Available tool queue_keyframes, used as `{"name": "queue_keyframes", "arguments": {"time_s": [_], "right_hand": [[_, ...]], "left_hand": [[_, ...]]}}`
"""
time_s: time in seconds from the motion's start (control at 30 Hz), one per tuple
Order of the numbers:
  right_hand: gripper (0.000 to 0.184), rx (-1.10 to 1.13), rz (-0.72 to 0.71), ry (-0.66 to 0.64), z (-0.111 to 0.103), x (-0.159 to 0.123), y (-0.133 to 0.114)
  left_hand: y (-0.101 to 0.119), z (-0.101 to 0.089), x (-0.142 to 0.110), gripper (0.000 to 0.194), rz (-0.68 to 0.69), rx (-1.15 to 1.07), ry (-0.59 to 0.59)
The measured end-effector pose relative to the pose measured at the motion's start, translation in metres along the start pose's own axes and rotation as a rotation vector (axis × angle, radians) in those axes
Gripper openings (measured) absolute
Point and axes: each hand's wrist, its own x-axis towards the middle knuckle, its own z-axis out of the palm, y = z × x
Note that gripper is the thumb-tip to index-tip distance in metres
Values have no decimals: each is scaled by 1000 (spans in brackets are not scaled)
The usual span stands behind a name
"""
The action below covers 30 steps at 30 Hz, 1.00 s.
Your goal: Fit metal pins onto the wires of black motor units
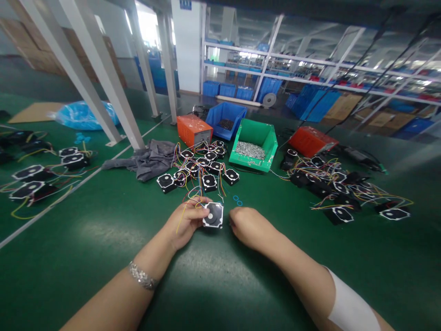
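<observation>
My left hand (pixel 188 220) grips a square black stepper motor (pixel 214 214) with silvery corners, its flat face turned up toward me. Coloured wires trail from the motor over my fingers. Just right of it, my right hand (pixel 250 226) is closed with its back to the camera; the fingertips are hidden, so what they hold, if anything, cannot be seen. Two small blue rings (pixel 237 200) lie on the green table (pixel 206 285) beyond my right hand. A pile of similar motors (pixel 209 181) with tangled wires lies just behind the held one.
A green bin (pixel 270 154) of small metal parts and a blue bin (pixel 237 110) stand behind the pile, beside an orange box (pixel 193 131). More motors lie right (pixel 341 214) and left (pixel 31 188). A grey cloth (pixel 151 158) lies near the metal posts (pixel 103 69).
</observation>
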Motion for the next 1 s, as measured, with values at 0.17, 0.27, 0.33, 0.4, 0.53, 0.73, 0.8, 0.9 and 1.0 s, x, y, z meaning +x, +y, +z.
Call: {"name": "queue_keyframes", "arguments": {"time_s": [0.17, 0.27, 0.33, 0.4, 0.53, 0.73, 0.8, 0.9, 1.0], "right_hand": [[5, 545, 167, 263, -4, 10, 9], [4, 768, 178, 314, -9, 9, 10], [8, 790, 142, 387, -10, 8, 10], [11, 766, 89, 469, -10, 6, 9], [12, 704, 26, 520, -7, 4, 5], [6, 554, 45, 502, -4, 4, 4], [7, 497, 5, 512, -4, 4, 4], [9, 412, -96, 553, -3, 3, 4], [12, 412, -161, 569, -2, 3, 4]], "left_hand": [[-2, 2, -1, 29, -62, 13, -8], [-2, 1, -1, 28, -47, 6, 4], [-2, 1, 0, 28, -39, 0, 12], [-1, 0, 0, 28, -39, 0, 19], [-1, 1, 0, 28, -43, 0, 7], [-1, 1, -1, 28, -44, 0, 4], [-2, 1, -1, 28, -45, 1, 1], [-2, 1, 0, 27, -41, -1, -6], [-2, 1, 0, 24, -32, -14, -11]]}}
